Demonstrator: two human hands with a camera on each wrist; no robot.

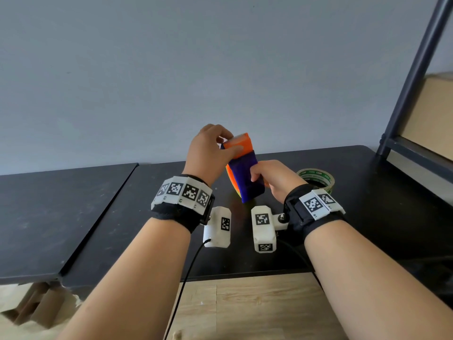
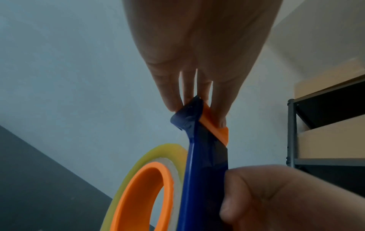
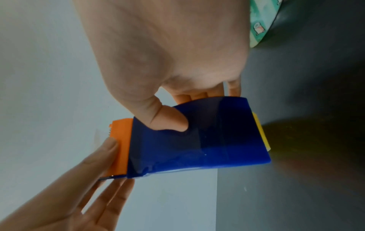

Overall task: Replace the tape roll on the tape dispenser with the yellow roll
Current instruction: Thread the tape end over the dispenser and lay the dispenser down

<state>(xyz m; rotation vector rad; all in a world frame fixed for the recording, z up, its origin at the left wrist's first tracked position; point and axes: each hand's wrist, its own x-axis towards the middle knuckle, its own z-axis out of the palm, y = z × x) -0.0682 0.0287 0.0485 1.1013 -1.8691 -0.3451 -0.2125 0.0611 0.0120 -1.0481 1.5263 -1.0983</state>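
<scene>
Held above the tabletop (image 1: 318,241), the light, stiff plastic tape dispenser (image 1: 247,179), yellow roll (image 2: 138,164) already seated, is gripped by the right hand (image 1: 274,182) at its blue body while the left hand (image 1: 210,150) pinches the orange cutter end (image 1: 239,144), best handled clear of the teeth.

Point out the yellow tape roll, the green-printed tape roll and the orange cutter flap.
yellow tape roll (image 2: 138,162), left wrist view, outer rim.
green-printed tape roll (image 1: 316,176), head view, top edge.
orange cutter flap (image 1: 241,144), head view, flat face.
</scene>
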